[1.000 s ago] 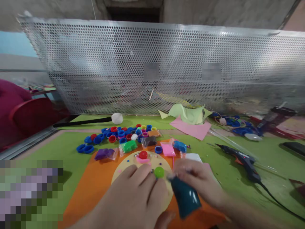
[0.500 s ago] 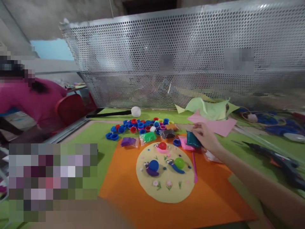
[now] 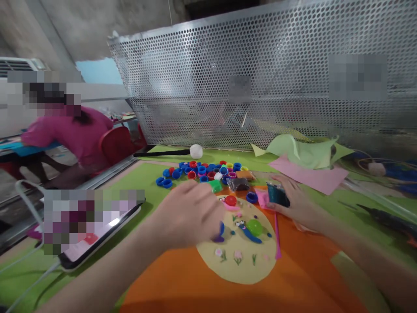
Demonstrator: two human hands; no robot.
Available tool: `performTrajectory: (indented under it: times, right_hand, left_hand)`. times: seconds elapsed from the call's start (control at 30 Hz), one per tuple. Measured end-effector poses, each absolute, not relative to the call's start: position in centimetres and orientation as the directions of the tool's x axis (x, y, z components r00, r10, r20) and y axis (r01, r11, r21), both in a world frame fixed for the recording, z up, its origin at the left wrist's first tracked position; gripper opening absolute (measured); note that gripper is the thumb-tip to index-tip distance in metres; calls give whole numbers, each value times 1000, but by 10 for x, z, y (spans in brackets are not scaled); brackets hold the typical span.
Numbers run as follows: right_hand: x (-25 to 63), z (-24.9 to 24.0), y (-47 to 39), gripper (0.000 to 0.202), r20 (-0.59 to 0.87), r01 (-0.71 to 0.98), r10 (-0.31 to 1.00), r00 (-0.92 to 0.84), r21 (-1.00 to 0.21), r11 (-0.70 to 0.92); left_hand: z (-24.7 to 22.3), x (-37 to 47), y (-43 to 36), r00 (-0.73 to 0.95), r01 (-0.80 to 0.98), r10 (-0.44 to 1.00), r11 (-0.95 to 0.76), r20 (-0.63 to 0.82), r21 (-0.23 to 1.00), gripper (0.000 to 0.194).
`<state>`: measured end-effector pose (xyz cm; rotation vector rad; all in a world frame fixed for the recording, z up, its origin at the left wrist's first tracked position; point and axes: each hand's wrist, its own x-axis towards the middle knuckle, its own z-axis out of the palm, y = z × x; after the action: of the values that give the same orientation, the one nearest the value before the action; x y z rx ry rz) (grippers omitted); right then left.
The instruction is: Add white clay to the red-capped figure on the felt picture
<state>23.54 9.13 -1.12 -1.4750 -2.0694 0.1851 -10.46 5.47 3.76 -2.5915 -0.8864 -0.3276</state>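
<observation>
My right hand (image 3: 301,202) grips a packet of dark teal clay (image 3: 276,194) at its right side, with the thumb below and fingers above. Just left of it lies a packet of pink clay (image 3: 261,198). My left hand (image 3: 190,213), blurred, is over the left part of a round cream disc (image 3: 241,271); its fingertips point down and what they hold, if anything, is unclear. On the disc are clay snails, one with a green shell (image 3: 255,227) and one with a red shell (image 3: 231,200), plus small flowers. A blue one is partly hidden by my left hand.
Several bottle caps (image 3: 202,170) and packets of black clay (image 3: 239,184) and green clay (image 3: 215,186) lie behind. A pink stick (image 3: 277,237) touches the disc's right edge. A phone (image 3: 107,232) stands left, a glue gun (image 3: 387,219) right. A person (image 3: 76,134) sits beyond.
My left hand has come in from the lower left to over the disc. My right hand keeps hold of the teal clay packet. The view has turned slightly left.
</observation>
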Motion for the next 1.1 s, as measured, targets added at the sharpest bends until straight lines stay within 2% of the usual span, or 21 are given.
performTrajectory:
  times: [0.13,0.27,0.43,0.6,0.9,1.1]
  right_hand:
    - [237,-14,90,54,305,854,927,-221,-398,334]
    - [238,-11,93,44,332,809,921,-201,-474,347]
    - [245,-5,98,31,398,669,913,-85,-657,348]
    - [251,-11,103,28,365,585,930,31,-761,280]
    - [248,-7,97,27,318,665,946,65,-720,196]
    - [242,-10,100,38,343,656,939,-3,-708,261]
  left_hand:
    - [53,-118,81,626,780,744,-592,235,-202,22]
    - [37,-138,98,508,861,840,-498,188,-100,24]
    - [27,-143,104,487,865,858,-499,165,39,20]
    - [17,-140,105,524,838,844,-535,118,105,42]
    - [8,-135,97,428,896,903,-422,-21,139,60]
    - [19,-135,91,459,884,879,-440,-127,157,71]
